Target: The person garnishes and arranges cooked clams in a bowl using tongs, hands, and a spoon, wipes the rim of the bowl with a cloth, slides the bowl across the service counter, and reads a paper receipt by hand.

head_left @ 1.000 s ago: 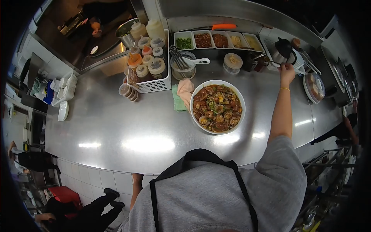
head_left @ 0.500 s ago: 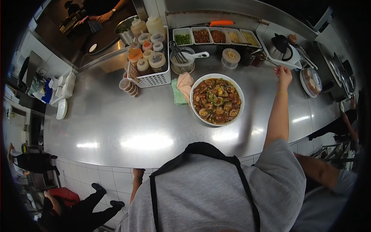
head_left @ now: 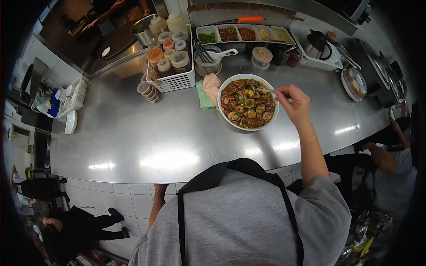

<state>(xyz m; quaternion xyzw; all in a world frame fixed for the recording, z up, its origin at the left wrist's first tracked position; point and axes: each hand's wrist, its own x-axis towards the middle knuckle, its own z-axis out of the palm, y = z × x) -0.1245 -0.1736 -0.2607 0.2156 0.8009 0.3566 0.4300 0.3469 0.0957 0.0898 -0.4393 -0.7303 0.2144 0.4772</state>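
Note:
A large white bowl (head_left: 220,116) of clams in brown sauce with chopped greens stands on the steel counter. My right hand (head_left: 293,103) is above its right rim, thumb and fingers pinched on the thin handle of a spoon (head_left: 265,90). The spoon's far end reaches over the food, and its tip is hard to make out. At the counter's front edge, my left hand (head_left: 160,188) shows only in small part, low beside my body, its fingers hidden. Touching or close to the bowl's left side lie a pink cloth (head_left: 211,84) and a green cloth (head_left: 205,99).
A white basket (head_left: 175,83) of squeeze bottles stands at the back left, beside a container of whisks (head_left: 208,66). White trays of toppings (head_left: 228,34) line the back. A lidded tub (head_left: 262,57), a rack (head_left: 317,62) and a covered dish (head_left: 353,84) stand rightward. Other people are nearby.
My right hand has come from the rack at the back right to the bowl and now holds a spoon over the food. The camera view has shifted slightly. A person at right has moved.

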